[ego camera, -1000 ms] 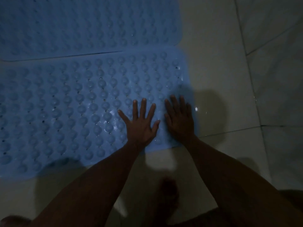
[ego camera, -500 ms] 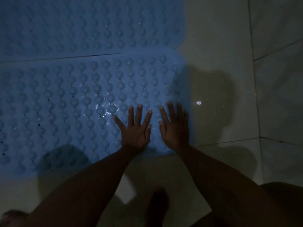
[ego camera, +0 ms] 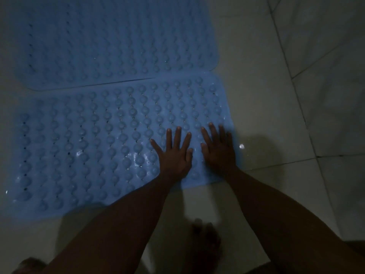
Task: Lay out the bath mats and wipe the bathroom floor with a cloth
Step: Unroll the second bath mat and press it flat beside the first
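Down at the four o'clock corner of the near blue bath mat [ego camera: 98, 151], both hands are planted flat: the left hand [ego camera: 174, 157] with fingers [ego camera: 178, 135] spread wide, the right hand [ego camera: 219, 155] just beside it at three o'clock, fingers straight and closer together, by the mat's edge. At twelve o'clock lies the second bath mat [ego camera: 110, 42], edges touching, on the pale tiled floor [ego camera: 276, 95]; a bare foot [ego camera: 205, 242] shows dimly at six o'clock.

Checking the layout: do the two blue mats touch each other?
Touching: in the head view the near mat meets the far mat at its right end.
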